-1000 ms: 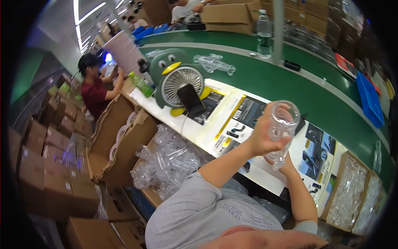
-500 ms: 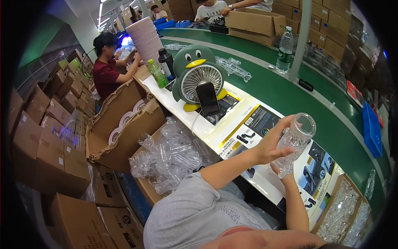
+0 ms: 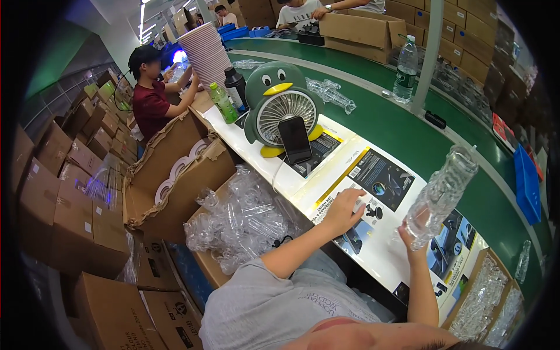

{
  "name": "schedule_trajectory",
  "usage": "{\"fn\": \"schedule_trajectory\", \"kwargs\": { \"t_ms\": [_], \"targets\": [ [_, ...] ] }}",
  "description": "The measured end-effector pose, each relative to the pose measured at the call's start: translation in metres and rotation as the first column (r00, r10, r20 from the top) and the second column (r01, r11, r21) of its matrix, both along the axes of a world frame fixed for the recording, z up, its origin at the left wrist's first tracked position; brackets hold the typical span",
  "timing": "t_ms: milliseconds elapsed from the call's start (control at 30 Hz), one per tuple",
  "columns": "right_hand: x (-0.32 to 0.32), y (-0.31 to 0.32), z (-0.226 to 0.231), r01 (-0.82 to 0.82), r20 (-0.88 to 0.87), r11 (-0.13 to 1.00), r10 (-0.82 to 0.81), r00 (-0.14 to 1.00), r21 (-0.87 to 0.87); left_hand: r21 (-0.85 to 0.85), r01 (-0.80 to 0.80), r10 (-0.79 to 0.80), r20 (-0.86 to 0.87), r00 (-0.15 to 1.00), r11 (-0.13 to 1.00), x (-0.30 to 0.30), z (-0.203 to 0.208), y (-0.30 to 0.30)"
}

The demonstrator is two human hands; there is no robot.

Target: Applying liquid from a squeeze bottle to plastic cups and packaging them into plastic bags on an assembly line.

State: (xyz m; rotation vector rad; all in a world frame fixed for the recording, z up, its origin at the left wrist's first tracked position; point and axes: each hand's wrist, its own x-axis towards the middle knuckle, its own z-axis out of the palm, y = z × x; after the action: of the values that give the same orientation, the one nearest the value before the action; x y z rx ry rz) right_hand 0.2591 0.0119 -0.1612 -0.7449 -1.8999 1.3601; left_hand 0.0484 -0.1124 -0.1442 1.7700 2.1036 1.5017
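Note:
My right hand [image 3: 413, 238] grips the lower end of a clear patterned plastic bottle [image 3: 440, 195], which leans up and to the right above the table. Its far end tapers to a rounded, faceted top. To its left, my left hand [image 3: 344, 213] is off the bottle, low over the printed sheets. Its fingers are apart and slightly bent, with nothing visible in them. Part of the right hand is hidden behind the bottle's base.
A green penguin-shaped fan [image 3: 283, 108] stands on the table with a phone [image 3: 294, 140] leaning against it. Clear plastic pieces [image 3: 239, 219] fill a carton at left; more lie in a carton [image 3: 481, 291] at right. A green conveyor [image 3: 373, 131] runs behind. A co-worker [image 3: 157, 96] sits at far left.
The left hand has let go of the bottle and moved left and down to the table. In the right hand, the bottle has swung so its top points up and right.

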Motion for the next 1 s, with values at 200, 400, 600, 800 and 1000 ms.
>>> {"fn": "schedule_trajectory", "kwargs": {
  "t_ms": [200, 400, 600, 800, 1000],
  "targets": [
    [0.009, -0.003, 0.058, 0.019, -0.356, 0.983, -0.083, 0.931, -0.18, 0.049, 0.114, -0.099, -0.233, 0.967, 0.992, 0.013, -0.008, -0.032],
    [0.042, 0.033, 0.077, 0.143, -0.239, 0.923, -0.238, 0.941, -0.357, 0.178, 0.153, -0.091, -0.315, 0.945, 0.972, 0.01, -0.031, -0.041],
    [0.085, 0.131, 0.08, 0.342, 0.273, 0.938, -0.343, 0.899, 0.053, 0.186, 0.114, -0.044, -0.347, 0.937, 0.976, 0.006, -0.03, -0.04],
    [0.143, 0.194, 0.09, 0.212, 0.712, 0.806, -0.589, 0.381, 0.553, 0.206, 0.19, -0.104, -0.369, 0.924, 0.96, 0.006, -0.039, -0.03],
    [0.154, 0.232, 0.094, 0.012, 0.79, 0.821, -0.554, 0.263, 0.571, 0.205, 0.17, -0.086, -0.367, 0.926, 0.964, 0.004, -0.039, -0.036]
  ]
}}
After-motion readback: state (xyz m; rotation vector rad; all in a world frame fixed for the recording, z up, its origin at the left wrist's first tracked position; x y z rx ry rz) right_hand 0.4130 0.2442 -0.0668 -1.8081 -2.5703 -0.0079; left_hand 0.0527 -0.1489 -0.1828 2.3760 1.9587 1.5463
